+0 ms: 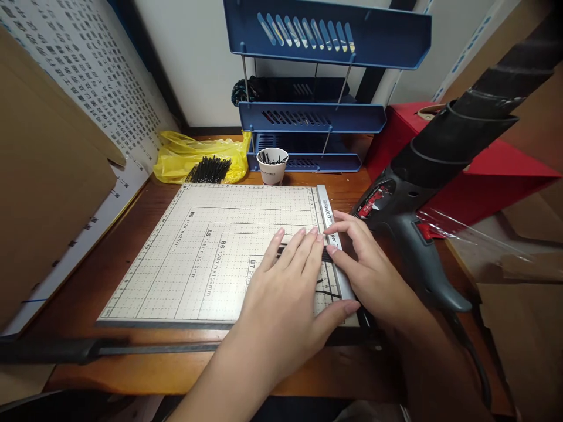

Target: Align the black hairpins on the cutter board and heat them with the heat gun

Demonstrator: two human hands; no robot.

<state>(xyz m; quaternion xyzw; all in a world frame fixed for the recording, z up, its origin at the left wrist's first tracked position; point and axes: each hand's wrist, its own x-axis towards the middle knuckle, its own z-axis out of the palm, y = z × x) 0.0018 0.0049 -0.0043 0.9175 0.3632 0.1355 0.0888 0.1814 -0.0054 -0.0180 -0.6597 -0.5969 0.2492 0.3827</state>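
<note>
Fingers (290, 249) of the left hand (281, 293) lie flat, slightly spread, over black strips (326, 254) on a gridded board (167, 264); the right hand's (373, 272) curl beside them at the rail (322, 196), though whether they pinch, one cannot tell. Uneven pressure could send strips askew. Beyond the fingers, a cup (272, 174) holds similar pieces (269, 159); a pile (209, 170) rests on a yellow bag (169, 152).

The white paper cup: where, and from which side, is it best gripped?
Probably by the side wall of the paper cup, coming from the front: it stands upright, black pieces crowd its mouth, and the blue rack rises behind.
</note>
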